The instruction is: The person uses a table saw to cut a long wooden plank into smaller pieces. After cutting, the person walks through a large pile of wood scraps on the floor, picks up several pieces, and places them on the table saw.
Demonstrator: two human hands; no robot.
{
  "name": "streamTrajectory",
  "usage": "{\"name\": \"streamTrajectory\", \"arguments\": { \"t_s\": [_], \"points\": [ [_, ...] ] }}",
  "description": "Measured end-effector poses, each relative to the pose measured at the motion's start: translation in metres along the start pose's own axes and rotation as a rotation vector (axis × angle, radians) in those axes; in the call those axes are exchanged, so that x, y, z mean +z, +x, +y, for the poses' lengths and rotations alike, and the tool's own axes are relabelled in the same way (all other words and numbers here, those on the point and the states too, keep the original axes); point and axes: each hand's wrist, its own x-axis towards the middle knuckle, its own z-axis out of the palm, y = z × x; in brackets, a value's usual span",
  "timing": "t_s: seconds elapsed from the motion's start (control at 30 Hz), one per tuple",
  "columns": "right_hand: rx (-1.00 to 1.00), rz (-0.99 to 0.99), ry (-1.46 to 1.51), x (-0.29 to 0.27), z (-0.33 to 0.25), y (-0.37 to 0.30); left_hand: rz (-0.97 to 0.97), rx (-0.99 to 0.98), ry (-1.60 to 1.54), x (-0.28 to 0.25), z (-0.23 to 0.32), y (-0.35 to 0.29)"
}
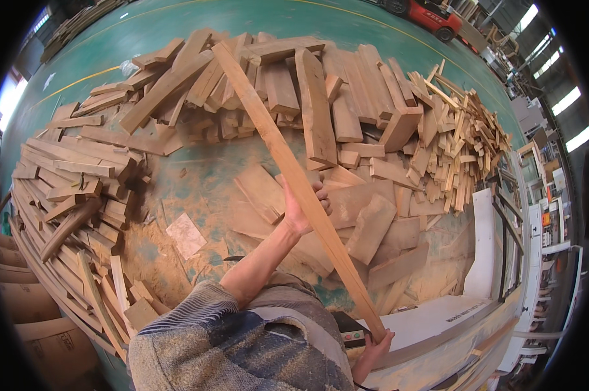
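A long, straight wooden board (275, 140) slants across the view, from the upper middle down to the lower right. My left hand (301, 207) supports it near its middle, palm beneath and fingertips curling up past the right edge. At the board's lower end, my right hand (373, 352) grips the wood, with the thumb along its side. Beside that hand is a dark control box (350, 335) with red and green buttons. Under the board, flat offcuts (372, 228) lie scattered on the dusty floor.
Stacked timber (346, 98) curves across the far side, and another timber pile (79, 176) stands at left. Thin wood strips (467, 150) heap at far right. A white machine (431, 320) runs along the lower right. Sawdust (170, 274) covers the floor. A red forklift (428, 16) stands far off.
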Motion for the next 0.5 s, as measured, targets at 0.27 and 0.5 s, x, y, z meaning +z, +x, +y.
{"name": "streamTrajectory", "arguments": {
  "t_s": [0.27,0.5],
  "points": [
    [-0.127,-0.048,-0.061,0.049,-0.005,-0.019,-0.011,0.079,-0.048,-0.058,0.046,0.017],
    [0.046,0.099,-0.106,0.073,-0.007,-0.027,0.481,0.216,0.178,-0.051,0.056,-0.002]
  ]
}}
